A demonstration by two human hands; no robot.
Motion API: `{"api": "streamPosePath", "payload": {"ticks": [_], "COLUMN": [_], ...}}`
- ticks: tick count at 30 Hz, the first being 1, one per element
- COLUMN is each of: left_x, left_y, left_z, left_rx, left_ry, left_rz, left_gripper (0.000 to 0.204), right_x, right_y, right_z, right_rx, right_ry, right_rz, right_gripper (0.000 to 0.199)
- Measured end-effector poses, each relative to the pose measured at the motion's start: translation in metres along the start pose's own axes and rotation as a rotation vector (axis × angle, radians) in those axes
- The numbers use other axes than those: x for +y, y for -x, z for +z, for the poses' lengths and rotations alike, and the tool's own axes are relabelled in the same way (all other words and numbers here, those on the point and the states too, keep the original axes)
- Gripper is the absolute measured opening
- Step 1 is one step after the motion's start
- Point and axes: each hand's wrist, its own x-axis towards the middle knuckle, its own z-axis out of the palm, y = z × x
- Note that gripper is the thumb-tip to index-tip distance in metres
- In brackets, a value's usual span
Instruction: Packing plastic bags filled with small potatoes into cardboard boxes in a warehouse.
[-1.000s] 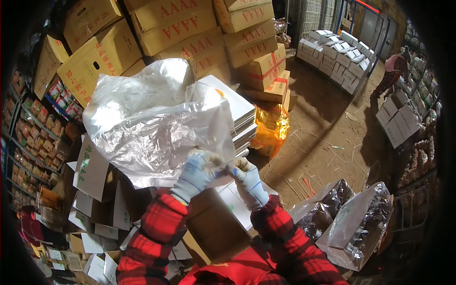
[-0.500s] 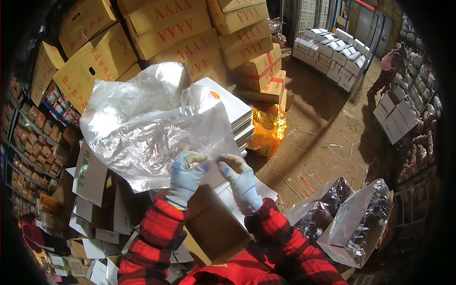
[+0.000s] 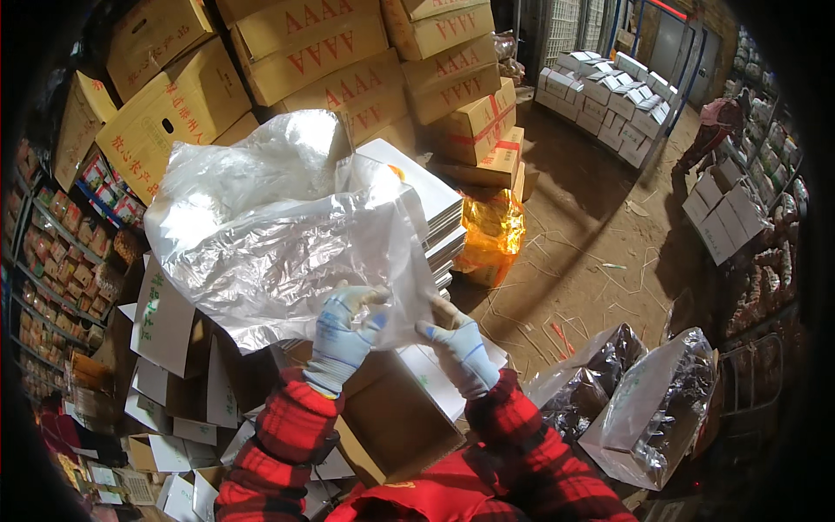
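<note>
A large clear plastic bag spreads over a stack of flat white cardboard. My left hand, in a white and blue glove, is closed on the bag's near edge. Gloved the same way, my right hand pinches the bag's edge at its right corner, so the film runs between both hands. Below them stands an open box, brown inside, close to my body. The fingertips of the left hand are partly hidden by the film and the glove.
Two white boxes lined with clear film stand at the lower right. Brown cartons are piled behind the bag. White boxes lie stacked at left. An orange wrapped bundle sits beside the cardboard. A person is at far right.
My right hand has moved right and slightly down, away from the left hand, drawing the bag's edge out between them. The far person has bent forward.
</note>
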Motion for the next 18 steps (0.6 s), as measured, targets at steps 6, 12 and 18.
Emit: {"api": "streamPosePath", "payload": {"ticks": [6, 12, 18], "left_x": [0.010, 0.019, 0.008], "left_y": [0.012, 0.012, 0.014], "left_z": [0.007, 0.006, 0.017], "left_rx": [-0.056, -0.108, -0.211], "left_ry": [0.096, 0.081, -0.034], "left_rz": [-0.080, 0.035, 0.091], "left_gripper": [0.026, 0.025, 0.031], "right_x": [0.003, 0.020, 0.019], "right_y": [0.006, 0.012, 0.013], "right_z": [-0.027, -0.029, -0.011], "right_rx": [-0.112, -0.156, -0.140], "right_ry": [0.116, 0.191, 0.144], "right_rz": [0.216, 0.177, 0.068], "right_gripper": [0.026, 0.022, 0.035]}}
